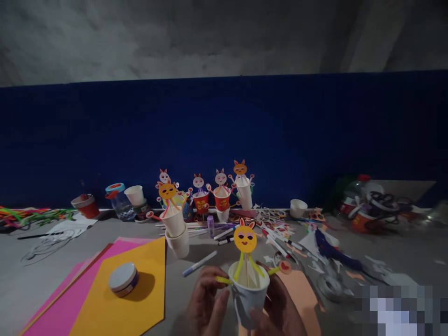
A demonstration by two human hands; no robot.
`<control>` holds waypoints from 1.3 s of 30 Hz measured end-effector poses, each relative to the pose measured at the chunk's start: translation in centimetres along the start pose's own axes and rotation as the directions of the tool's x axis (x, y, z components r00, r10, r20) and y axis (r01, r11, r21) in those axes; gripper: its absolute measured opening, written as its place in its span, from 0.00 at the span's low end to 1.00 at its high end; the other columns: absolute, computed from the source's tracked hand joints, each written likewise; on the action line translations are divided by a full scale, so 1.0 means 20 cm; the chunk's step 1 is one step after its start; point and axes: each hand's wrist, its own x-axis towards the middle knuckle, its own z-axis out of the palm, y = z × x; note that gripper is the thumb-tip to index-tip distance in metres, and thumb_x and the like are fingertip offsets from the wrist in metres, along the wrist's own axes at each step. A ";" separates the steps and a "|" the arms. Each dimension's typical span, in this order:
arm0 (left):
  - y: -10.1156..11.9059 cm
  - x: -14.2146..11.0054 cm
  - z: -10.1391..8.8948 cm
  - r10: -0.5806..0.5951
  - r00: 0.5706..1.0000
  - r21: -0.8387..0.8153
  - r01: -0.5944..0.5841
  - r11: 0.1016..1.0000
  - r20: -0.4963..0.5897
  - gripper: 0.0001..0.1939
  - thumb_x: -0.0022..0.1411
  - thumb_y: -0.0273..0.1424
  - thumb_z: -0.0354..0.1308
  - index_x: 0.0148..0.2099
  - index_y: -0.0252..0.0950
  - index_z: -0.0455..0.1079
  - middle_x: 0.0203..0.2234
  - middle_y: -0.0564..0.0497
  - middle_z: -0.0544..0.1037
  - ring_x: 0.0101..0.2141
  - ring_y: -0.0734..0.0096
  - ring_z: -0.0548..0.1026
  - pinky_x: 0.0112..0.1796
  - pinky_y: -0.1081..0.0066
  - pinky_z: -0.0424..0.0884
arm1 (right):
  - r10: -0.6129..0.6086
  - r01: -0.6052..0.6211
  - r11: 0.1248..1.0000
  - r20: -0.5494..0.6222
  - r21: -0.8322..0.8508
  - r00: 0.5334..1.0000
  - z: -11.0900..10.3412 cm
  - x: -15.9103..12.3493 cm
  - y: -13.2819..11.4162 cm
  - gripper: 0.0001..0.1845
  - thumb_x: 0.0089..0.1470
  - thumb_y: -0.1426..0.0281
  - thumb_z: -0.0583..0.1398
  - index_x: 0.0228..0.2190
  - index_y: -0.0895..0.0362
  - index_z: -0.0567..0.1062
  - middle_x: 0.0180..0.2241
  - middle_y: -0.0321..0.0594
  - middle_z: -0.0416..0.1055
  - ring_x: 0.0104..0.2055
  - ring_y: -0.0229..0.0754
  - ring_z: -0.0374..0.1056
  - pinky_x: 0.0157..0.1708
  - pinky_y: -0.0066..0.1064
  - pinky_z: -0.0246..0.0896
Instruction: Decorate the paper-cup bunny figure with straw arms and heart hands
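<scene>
A white paper cup [249,298] stands upright in my right hand [283,303], whose fingers wrap round its side and lower part. Inside the cup is a puppet with a round yellow rabbit face [245,239] on a thin stick. Yellow pipe cleaners [257,265] run down from the face and out past the cup's sides. The right one ends in a small disc with a red heart [285,267]. At the cup's left side, my left hand [209,298] has its thumb and fingers closed at the short yellow pipe cleaner end [224,280].
Similar rabbit puppets in cups [221,201] stand along the back, with a nearer stack of cups [178,240] at left. Orange paper [140,266] bears a round lidded jar [123,279]. A blue glue gun [336,254], a tape roll [331,282] and paper scraps lie right. A marker [199,263] lies ahead.
</scene>
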 end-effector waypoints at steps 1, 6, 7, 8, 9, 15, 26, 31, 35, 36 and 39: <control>0.01 0.00 0.01 0.039 0.999 0.028 -0.039 0.999 0.003 0.07 0.58 0.39 0.68 0.34 0.42 0.77 0.33 0.52 0.77 0.38 0.69 0.74 0.41 0.77 0.70 | 0.003 -0.003 1.000 -0.002 0.003 1.000 0.00 0.00 0.00 0.36 0.42 0.58 0.74 0.53 0.47 0.72 0.54 0.46 0.76 0.52 0.57 0.74 0.49 0.40 0.70; 0.02 -0.01 0.03 0.079 0.997 0.050 -0.078 0.996 -0.019 0.07 0.59 0.39 0.68 0.36 0.43 0.77 0.33 0.53 0.77 0.38 0.69 0.73 0.42 0.77 0.70 | 0.000 0.001 0.999 -0.013 0.042 1.000 0.01 0.00 0.00 0.37 0.42 0.60 0.75 0.53 0.48 0.72 0.55 0.47 0.75 0.52 0.58 0.74 0.49 0.41 0.70; 0.02 0.00 0.04 0.061 0.998 0.036 -0.060 0.998 -0.023 0.07 0.59 0.39 0.68 0.36 0.43 0.77 0.33 0.52 0.77 0.38 0.69 0.73 0.42 0.77 0.71 | -0.005 0.005 0.999 -0.006 0.047 1.000 0.01 0.00 0.00 0.36 0.42 0.60 0.75 0.53 0.48 0.73 0.55 0.47 0.75 0.52 0.57 0.74 0.49 0.42 0.70; 0.02 0.00 0.03 0.039 0.999 0.025 -0.038 0.999 -0.024 0.07 0.58 0.39 0.69 0.36 0.43 0.78 0.33 0.52 0.76 0.38 0.69 0.73 0.41 0.77 0.71 | -0.007 0.007 0.999 -0.001 0.050 1.000 0.01 0.00 0.00 0.36 0.42 0.60 0.75 0.53 0.48 0.73 0.55 0.47 0.75 0.51 0.57 0.74 0.50 0.42 0.70; 0.01 0.00 0.03 0.016 1.000 0.019 -0.016 1.000 -0.020 0.08 0.58 0.39 0.69 0.35 0.42 0.78 0.33 0.52 0.76 0.38 0.68 0.73 0.41 0.77 0.71 | -0.005 0.005 0.999 0.002 0.051 1.000 0.02 0.00 -0.01 0.36 0.43 0.60 0.75 0.53 0.48 0.73 0.55 0.47 0.75 0.51 0.56 0.74 0.50 0.41 0.69; 0.01 0.01 0.02 -0.081 0.997 -0.014 0.081 0.997 0.006 0.09 0.56 0.40 0.70 0.33 0.40 0.78 0.32 0.51 0.75 0.36 0.68 0.73 0.38 0.76 0.71 | -0.016 0.016 1.000 0.007 0.014 1.000 0.02 0.00 -0.02 0.35 0.44 0.58 0.74 0.53 0.47 0.73 0.54 0.46 0.76 0.51 0.56 0.74 0.50 0.40 0.69; 0.05 0.05 0.00 -0.149 0.985 -0.041 0.153 0.987 0.082 0.10 0.56 0.38 0.70 0.31 0.39 0.76 0.30 0.52 0.75 0.34 0.69 0.72 0.37 0.77 0.70 | -0.005 0.004 0.999 0.018 0.037 1.000 0.03 0.01 -0.03 0.35 0.43 0.56 0.73 0.52 0.48 0.72 0.54 0.48 0.75 0.54 0.59 0.73 0.51 0.44 0.69; 0.06 0.06 -0.01 -0.173 0.980 -0.053 0.179 0.983 0.097 0.09 0.56 0.37 0.70 0.31 0.39 0.76 0.28 0.53 0.75 0.32 0.70 0.71 0.36 0.77 0.69 | 0.010 -0.010 0.999 -0.003 0.044 1.000 0.01 0.01 -0.02 0.36 0.42 0.57 0.74 0.52 0.48 0.72 0.56 0.49 0.74 0.54 0.58 0.73 0.50 0.42 0.70; 0.07 0.06 -0.01 -0.177 0.978 -0.045 0.183 0.982 0.107 0.09 0.57 0.37 0.69 0.32 0.39 0.76 0.28 0.53 0.75 0.32 0.70 0.71 0.36 0.76 0.69 | -0.002 0.002 1.000 0.015 0.018 1.000 0.02 0.02 -0.04 0.37 0.42 0.56 0.74 0.53 0.50 0.72 0.55 0.51 0.75 0.53 0.60 0.73 0.49 0.43 0.70; 0.07 0.07 -0.01 -0.160 0.981 -0.030 0.164 0.986 0.111 0.08 0.57 0.37 0.69 0.32 0.39 0.76 0.29 0.53 0.74 0.33 0.69 0.71 0.37 0.76 0.69 | -0.009 0.008 1.000 0.008 0.026 1.000 0.03 0.02 -0.04 0.37 0.42 0.56 0.74 0.53 0.49 0.72 0.55 0.51 0.75 0.53 0.60 0.73 0.49 0.43 0.70; 0.05 0.09 -0.03 -0.092 0.986 0.024 0.090 0.996 0.141 0.07 0.60 0.36 0.67 0.34 0.40 0.76 0.33 0.51 0.75 0.36 0.67 0.71 0.38 0.74 0.68 | -0.001 0.001 0.999 -0.016 0.051 1.000 0.03 0.02 -0.05 0.39 0.41 0.55 0.74 0.54 0.49 0.71 0.55 0.51 0.75 0.53 0.60 0.73 0.51 0.45 0.70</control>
